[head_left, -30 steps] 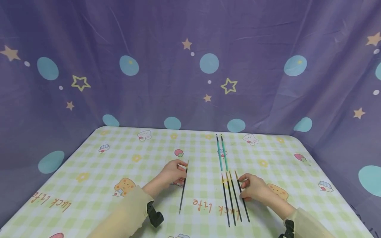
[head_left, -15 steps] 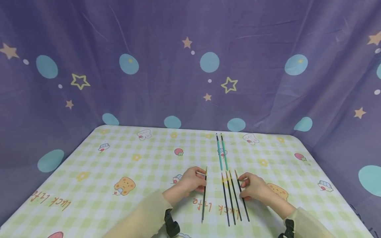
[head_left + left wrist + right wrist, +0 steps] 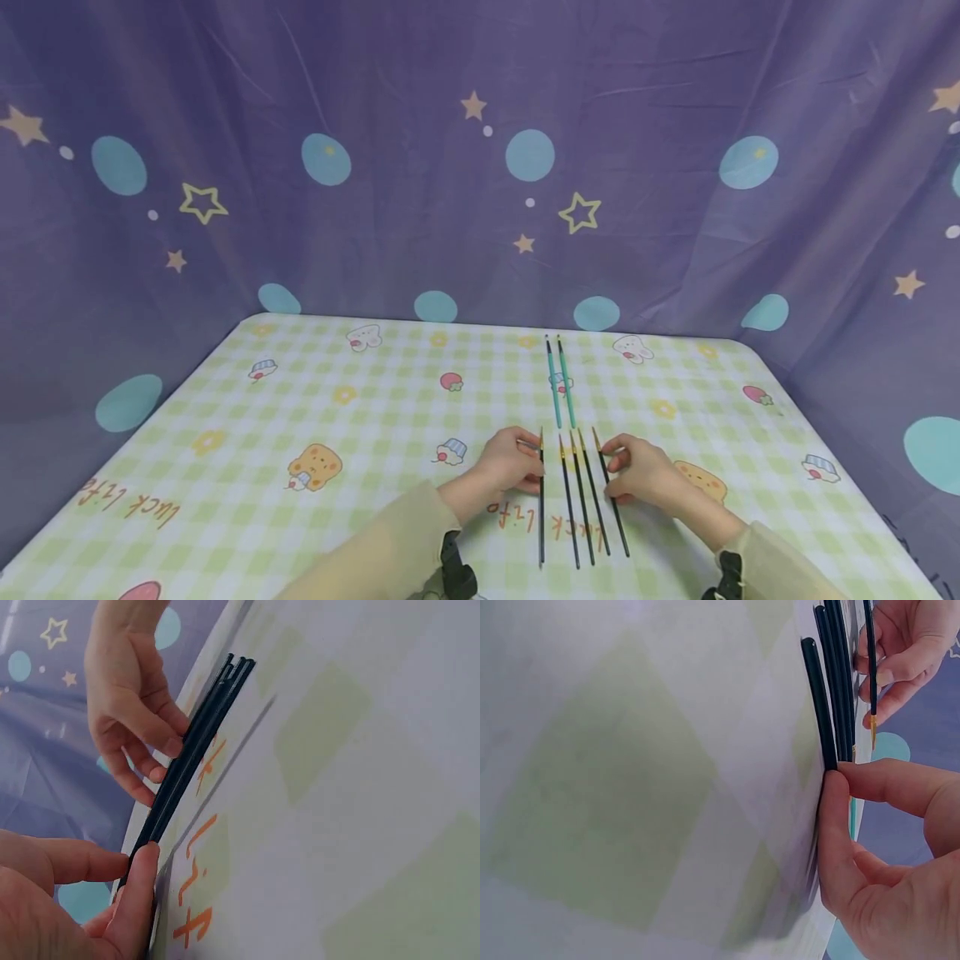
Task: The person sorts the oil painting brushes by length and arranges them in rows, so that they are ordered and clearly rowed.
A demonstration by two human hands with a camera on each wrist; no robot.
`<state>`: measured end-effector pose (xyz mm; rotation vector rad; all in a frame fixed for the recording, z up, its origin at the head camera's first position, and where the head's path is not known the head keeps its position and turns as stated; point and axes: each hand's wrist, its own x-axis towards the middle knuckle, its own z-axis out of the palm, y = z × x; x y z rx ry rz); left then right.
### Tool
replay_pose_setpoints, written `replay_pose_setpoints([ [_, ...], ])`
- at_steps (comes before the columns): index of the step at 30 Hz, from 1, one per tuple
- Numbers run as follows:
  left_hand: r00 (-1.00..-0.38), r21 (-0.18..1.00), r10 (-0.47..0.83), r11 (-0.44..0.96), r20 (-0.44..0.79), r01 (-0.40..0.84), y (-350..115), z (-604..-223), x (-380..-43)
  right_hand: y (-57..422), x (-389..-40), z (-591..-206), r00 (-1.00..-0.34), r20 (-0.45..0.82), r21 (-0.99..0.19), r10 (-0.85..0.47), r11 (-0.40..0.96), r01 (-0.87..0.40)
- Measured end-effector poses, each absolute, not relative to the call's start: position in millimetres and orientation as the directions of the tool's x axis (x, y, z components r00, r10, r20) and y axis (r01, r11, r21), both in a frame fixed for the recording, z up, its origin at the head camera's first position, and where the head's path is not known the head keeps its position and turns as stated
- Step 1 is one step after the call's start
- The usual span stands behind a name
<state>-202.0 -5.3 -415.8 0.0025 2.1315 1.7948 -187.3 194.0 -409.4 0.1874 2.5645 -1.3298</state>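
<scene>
My left hand (image 3: 513, 461) pinches a black-handled paintbrush (image 3: 542, 521) between thumb and fingers, near its gold ferrule, with the bristles pointing away from me. To its right, three black paintbrushes (image 3: 582, 508) lie side by side on the cloth. The rightmost black paintbrush (image 3: 618, 525) is pinched by the thumb and a finger of my right hand (image 3: 645, 475); the grip shows closely in the right wrist view, on the dark handle (image 3: 821, 705). Beyond them lie two teal-handled paintbrushes (image 3: 566, 387), tips toward the far edge. In the left wrist view the black handles overlap.
A green-and-white checked tablecloth (image 3: 375, 433) with printed cartoon figures and lettering covers the table. Behind it hangs a purple curtain (image 3: 420, 225) with stars and blue dots. Dark cameras are strapped to both wrists, the left camera (image 3: 457, 571) near the front.
My left hand has carried its black paintbrush rightward, close to the row of black paintbrushes. My right hand has stayed at the rightmost one. The other paintbrushes have not moved.
</scene>
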Motion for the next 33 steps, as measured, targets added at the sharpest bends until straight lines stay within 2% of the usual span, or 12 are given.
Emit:
replay_pose_setpoints([
  [6,-0.96,0.932,0.155,0.316,-0.234,-0.177,5.0,-415.8,-199.5,195.1,-186.2,-408.1,-0.963,-0.27,-0.79,-0.002,0.573,0.22],
  [12,-0.977,0.841,0.109,0.531,-0.186,-0.101,12.3,-411.5,-196.0,195.5,-186.0,-409.5,-0.962,-0.273,-0.792,-0.008,0.569,0.22],
  [15,-0.981,0.814,0.104,0.577,-0.163,-0.074,13.9,-411.0,-195.3,196.0,-185.8,-409.8,-0.963,-0.268,-0.79,-0.011,0.575,0.213],
  [22,-0.983,0.818,0.107,0.572,-0.15,-0.062,14.6,-409.5,-193.1,197.4,-185.5,-409.7,-0.963,-0.27,-0.788,-0.01,0.577,0.214],
  [33,-0.969,0.884,0.133,0.451,-0.207,-0.127,-3.0,-416.7,-202.3,207.5,-187.5,-406.4,-0.965,-0.257,-0.811,-0.05,0.554,0.188],
])
